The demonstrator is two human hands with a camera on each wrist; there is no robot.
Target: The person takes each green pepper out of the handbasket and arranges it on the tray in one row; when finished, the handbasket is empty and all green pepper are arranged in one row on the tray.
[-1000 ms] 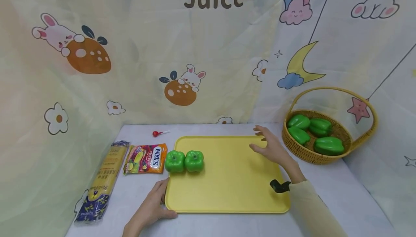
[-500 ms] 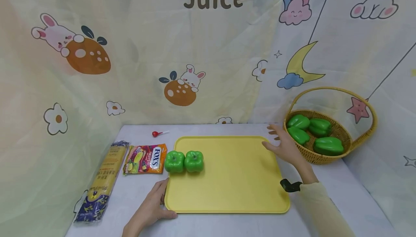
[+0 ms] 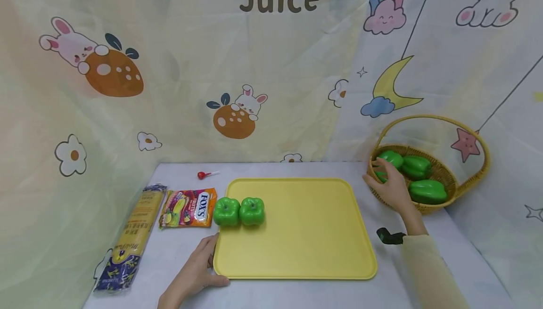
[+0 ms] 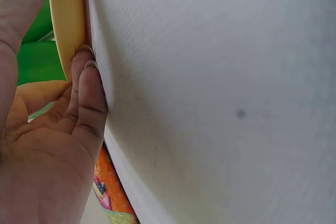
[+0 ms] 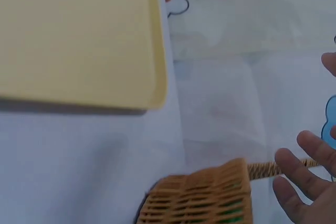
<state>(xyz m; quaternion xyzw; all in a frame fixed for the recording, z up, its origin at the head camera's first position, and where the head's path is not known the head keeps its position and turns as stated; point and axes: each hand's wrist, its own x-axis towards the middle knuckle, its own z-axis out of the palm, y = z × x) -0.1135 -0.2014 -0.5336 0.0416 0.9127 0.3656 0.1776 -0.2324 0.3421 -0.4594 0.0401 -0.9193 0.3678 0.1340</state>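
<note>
In the head view, my left hand (image 3: 193, 269) holds the yellow tray (image 3: 314, 233) at its near left corner, thumb at the front edge and fingers along the left side. The left wrist view shows bent fingertips (image 4: 90, 80) against the tray's rim. Two green bell peppers (image 3: 252, 211) stand side by side at the tray's left edge. My right hand (image 3: 392, 186), fingers spread and holding nothing, hovers over the left rim of a wicker basket (image 3: 454, 189). Several green bell peppers (image 3: 427, 191) lie inside; the hand partly hides one at the left.
Left of the tray lie a candy bag (image 3: 188, 207) and a long pasta packet (image 3: 131, 238). A red lollipop (image 3: 201, 175) rests behind the bag. The basket's tall handle (image 3: 432, 117) arches above it. A printed cloth (image 3: 288, 87) hangs behind the table.
My right hand has moved right, from above the tray's far right corner to the basket's left rim. My left hand stays at the tray corner.
</note>
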